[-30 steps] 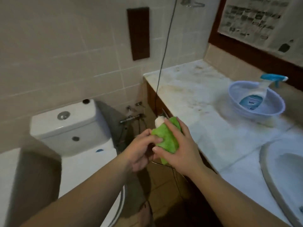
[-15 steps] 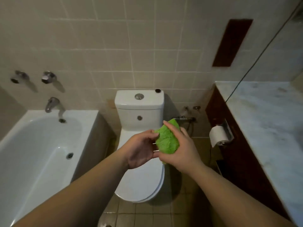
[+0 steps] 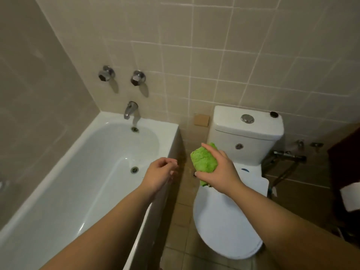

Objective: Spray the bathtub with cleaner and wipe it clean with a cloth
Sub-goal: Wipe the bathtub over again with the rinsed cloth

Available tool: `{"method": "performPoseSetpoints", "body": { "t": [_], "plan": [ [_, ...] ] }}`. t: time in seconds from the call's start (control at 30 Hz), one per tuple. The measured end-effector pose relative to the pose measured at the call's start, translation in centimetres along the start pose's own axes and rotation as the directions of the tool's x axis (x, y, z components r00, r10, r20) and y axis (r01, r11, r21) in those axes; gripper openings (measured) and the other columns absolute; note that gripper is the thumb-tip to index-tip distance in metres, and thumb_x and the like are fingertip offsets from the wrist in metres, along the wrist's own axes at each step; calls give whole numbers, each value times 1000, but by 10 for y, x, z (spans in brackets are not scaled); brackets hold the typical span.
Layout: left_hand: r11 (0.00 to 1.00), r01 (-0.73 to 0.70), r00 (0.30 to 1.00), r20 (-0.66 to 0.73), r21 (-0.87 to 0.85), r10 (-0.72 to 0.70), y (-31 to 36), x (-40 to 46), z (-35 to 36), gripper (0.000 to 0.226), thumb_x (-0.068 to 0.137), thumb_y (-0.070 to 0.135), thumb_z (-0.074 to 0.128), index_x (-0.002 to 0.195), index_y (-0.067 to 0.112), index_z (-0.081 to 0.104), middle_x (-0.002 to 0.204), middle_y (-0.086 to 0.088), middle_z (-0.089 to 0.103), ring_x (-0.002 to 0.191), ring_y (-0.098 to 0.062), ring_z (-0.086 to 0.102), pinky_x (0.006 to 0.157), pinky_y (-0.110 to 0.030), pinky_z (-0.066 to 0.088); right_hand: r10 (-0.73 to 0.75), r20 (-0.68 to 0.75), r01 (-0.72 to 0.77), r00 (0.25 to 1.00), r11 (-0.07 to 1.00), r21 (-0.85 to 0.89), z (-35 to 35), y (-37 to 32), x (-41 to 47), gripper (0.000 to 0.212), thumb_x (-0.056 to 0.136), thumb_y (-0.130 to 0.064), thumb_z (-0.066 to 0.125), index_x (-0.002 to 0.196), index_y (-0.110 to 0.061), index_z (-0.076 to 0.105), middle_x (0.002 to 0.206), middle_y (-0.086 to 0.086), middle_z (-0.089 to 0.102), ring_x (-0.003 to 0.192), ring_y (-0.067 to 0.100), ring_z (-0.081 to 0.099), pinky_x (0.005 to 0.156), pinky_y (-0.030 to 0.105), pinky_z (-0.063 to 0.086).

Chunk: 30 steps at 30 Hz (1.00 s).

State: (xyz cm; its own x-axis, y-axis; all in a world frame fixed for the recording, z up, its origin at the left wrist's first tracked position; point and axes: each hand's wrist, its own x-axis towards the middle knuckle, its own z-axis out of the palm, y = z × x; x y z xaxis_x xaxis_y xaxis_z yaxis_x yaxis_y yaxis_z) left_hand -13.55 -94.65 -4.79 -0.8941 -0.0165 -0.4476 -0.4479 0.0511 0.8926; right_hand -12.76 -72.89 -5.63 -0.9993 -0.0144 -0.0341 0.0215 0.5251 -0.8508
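Note:
A bunched green cloth [image 3: 203, 161] is gripped by my right hand [image 3: 220, 173], held in the air above the gap between tub and toilet. My left hand [image 3: 158, 175] hovers over the bathtub's right rim with loosely curled fingers and holds nothing. The white bathtub [image 3: 64, 172] fills the lower left, with a drain [image 3: 134, 169] in its floor and a chrome spout [image 3: 129, 109] at its far end. No spray bottle is in view.
A white toilet [image 3: 229, 217] with closed lid stands right of the tub, its cistern [image 3: 247, 133] against the tiled wall. Two chrome tap knobs [image 3: 120, 76] sit above the spout. A toilet roll [image 3: 350, 197] hangs at the right edge beside dark cabinetry.
My view swung left from the counter to the bathtub. My left hand let go of the cloth and moved over the tub rim; my right hand keeps the cloth.

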Motion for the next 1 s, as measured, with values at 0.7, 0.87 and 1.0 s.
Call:
{"method": "performPoseSetpoints", "body": {
  "t": [0.7, 0.87, 1.0],
  "plan": [
    [782, 203, 979, -124, 590, -160, -158, 343, -104, 85, 83, 45, 78, 152, 21, 37, 148, -2, 44, 132, -23, 51, 106, -35, 46, 199, 167, -160, 966, 962, -221, 232, 170, 307, 104, 71, -30, 88, 154, -35, 26, 137, -6, 34, 112, 14, 47, 87, 32, 42],
    [775, 207, 976, -70, 598, -206, -188, 426, -85, 125, 68, 47, 91, 163, 15, 16, 159, -4, 31, 145, -25, 37, 114, -37, 37, 141, 214, -53, 967, 927, -372, 268, 216, 411, 98, 71, -35, 86, 154, -33, 33, 145, 0, 21, 121, 30, 50, 97, 34, 45],
    [749, 167, 983, -51, 641, -176, -205, 469, -68, 105, 64, 48, 92, 148, 21, 34, 139, 2, 45, 131, -24, 49, 102, -34, 46, 92, 205, 14, 974, 886, -464, 290, 230, 493, 98, 78, -42, 79, 160, -35, 25, 154, 10, 21, 129, 39, 46, 108, 45, 45]
  ]
}}
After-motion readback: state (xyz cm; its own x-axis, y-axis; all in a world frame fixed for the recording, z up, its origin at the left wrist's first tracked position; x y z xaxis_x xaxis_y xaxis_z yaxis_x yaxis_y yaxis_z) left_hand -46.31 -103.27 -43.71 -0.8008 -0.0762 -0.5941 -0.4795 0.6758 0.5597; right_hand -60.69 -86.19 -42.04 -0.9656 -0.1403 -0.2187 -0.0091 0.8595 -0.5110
